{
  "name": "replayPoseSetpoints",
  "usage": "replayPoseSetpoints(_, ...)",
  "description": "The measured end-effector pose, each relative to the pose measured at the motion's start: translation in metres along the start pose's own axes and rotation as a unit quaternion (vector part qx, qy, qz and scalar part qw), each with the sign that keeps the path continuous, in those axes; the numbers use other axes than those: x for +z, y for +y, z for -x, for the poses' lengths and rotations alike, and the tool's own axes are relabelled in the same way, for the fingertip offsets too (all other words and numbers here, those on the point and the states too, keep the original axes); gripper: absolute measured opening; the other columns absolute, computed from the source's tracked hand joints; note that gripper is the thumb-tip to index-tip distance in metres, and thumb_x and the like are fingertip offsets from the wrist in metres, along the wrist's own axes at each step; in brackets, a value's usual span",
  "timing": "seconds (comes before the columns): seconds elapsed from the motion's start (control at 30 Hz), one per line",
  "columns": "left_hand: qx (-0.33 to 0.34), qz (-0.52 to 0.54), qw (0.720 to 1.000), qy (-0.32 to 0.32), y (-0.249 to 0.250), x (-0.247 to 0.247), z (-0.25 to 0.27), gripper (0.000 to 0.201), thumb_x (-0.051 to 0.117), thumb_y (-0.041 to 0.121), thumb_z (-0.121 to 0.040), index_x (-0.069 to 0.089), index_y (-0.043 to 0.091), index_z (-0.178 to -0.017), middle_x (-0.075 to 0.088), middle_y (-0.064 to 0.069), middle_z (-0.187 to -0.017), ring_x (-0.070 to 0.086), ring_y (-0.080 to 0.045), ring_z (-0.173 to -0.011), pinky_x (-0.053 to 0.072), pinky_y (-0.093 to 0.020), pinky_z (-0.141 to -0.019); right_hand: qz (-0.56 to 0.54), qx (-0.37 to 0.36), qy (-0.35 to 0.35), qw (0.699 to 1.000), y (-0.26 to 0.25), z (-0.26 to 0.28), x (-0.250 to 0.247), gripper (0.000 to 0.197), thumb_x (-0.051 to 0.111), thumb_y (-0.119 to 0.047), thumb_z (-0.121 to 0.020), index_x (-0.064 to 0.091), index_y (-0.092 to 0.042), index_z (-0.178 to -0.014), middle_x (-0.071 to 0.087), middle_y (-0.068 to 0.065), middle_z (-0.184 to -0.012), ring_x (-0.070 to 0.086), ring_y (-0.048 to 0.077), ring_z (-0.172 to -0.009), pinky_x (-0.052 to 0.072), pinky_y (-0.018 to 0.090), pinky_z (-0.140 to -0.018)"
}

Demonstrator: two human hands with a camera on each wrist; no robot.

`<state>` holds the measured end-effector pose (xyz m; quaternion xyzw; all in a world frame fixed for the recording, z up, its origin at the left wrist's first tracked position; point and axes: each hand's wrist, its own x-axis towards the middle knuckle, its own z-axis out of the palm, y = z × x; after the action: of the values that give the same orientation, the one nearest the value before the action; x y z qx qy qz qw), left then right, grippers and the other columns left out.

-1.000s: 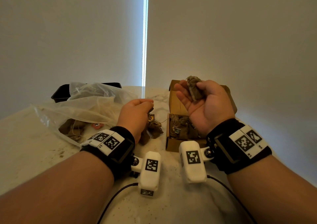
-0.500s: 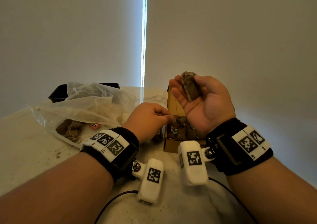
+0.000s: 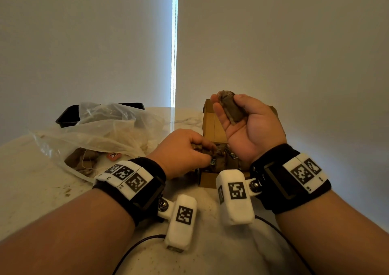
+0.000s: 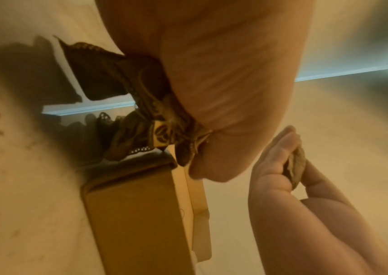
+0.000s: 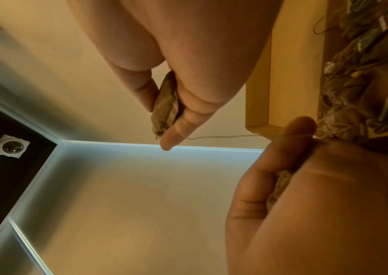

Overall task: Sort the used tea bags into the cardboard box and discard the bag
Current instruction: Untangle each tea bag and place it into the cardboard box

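My right hand is raised above the open cardboard box, palm toward me, fingers curled round a brown used tea bag; its thin string hangs down toward the box. In the right wrist view the same tea bag is pinched between thumb and fingers. My left hand sits at the box's near left edge, gripping a clump of wet tea bags with a paper tag. Several tea bags lie in the box. The clear plastic bag lies at the left with tea bags in it.
A black tray stands behind the plastic bag at the back left. The pale marble table carries brown tea stains near the bag. Walls close off the back and right. A cable runs across the table's front.
My left hand has carried its clump of tea bags rightward from beside the plastic bag to the box's edge. My right hand has risen a little with its tea bag.
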<state>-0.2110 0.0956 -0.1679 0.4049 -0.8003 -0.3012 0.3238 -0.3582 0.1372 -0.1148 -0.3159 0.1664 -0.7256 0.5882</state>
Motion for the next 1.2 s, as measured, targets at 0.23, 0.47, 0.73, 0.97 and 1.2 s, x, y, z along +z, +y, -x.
replayPoseSetpoints(0.23,0.02,0.007,1.0,0.017,-0.001,0.002,-0.002,0.013,0.075,0.033,-0.086,0.077,0.032,-0.1,0.07,0.017,-0.092,0.065,0.002,-0.086,0.052,-0.019,-0.082,-0.002,0.005,-0.001,1.0,0.002,-0.002,-0.003,0.023,0.048,-0.005,-0.1,0.052,0.003,-0.121,0.074,0.021,-0.09,0.075,0.031,-0.087,0.062,0.031,-0.072)
replayPoseSetpoints(0.47,0.007,0.043,0.997,0.063,-0.009,0.004,-0.004,0.017,0.063,0.032,-0.096,0.079,0.028,-0.096,0.072,0.014,-0.081,0.063,0.007,-0.071,0.048,-0.019,-0.072,0.015,-0.006,0.022,1.0,0.002,-0.011,-0.014,0.021,0.049,0.003,-0.097,0.05,-0.001,-0.118,0.073,0.018,-0.085,0.075,0.031,-0.086,0.062,0.03,-0.07)
replayPoseSetpoints(0.73,-0.018,0.193,0.974,0.119,-0.006,0.002,-0.004,0.018,0.062,0.032,-0.096,0.079,0.027,-0.093,0.077,0.004,-0.09,0.073,-0.017,-0.09,0.058,-0.046,-0.089,0.232,0.013,0.087,0.969,0.017,-0.017,-0.03,0.025,0.054,0.006,-0.094,0.058,-0.013,-0.11,0.067,0.02,-0.114,0.07,0.028,-0.095,0.057,0.033,-0.072)
replayPoseSetpoints(0.97,-0.02,0.19,0.974,0.123,-0.005,0.002,-0.003,0.018,0.062,0.031,-0.096,0.077,0.027,-0.088,0.075,0.003,-0.085,0.072,-0.014,-0.084,0.06,-0.04,-0.087,0.377,0.047,0.073,0.922,0.021,-0.018,-0.034,0.016,0.068,-0.005,-0.089,0.072,-0.015,-0.1,0.076,0.011,-0.097,0.072,0.025,-0.086,0.058,0.035,-0.067)
replayPoseSetpoints(1.2,0.003,0.112,0.987,0.114,-0.001,0.003,-0.004,0.018,0.062,0.031,-0.097,0.078,0.027,-0.091,0.073,0.008,-0.085,0.066,-0.004,-0.08,0.052,-0.019,-0.074,0.495,0.051,0.027,0.867,0.008,-0.008,-0.025,0.01,0.074,-0.003,-0.084,0.07,-0.008,-0.092,0.076,0.012,-0.085,0.074,0.024,-0.076,0.061,0.036,-0.073)
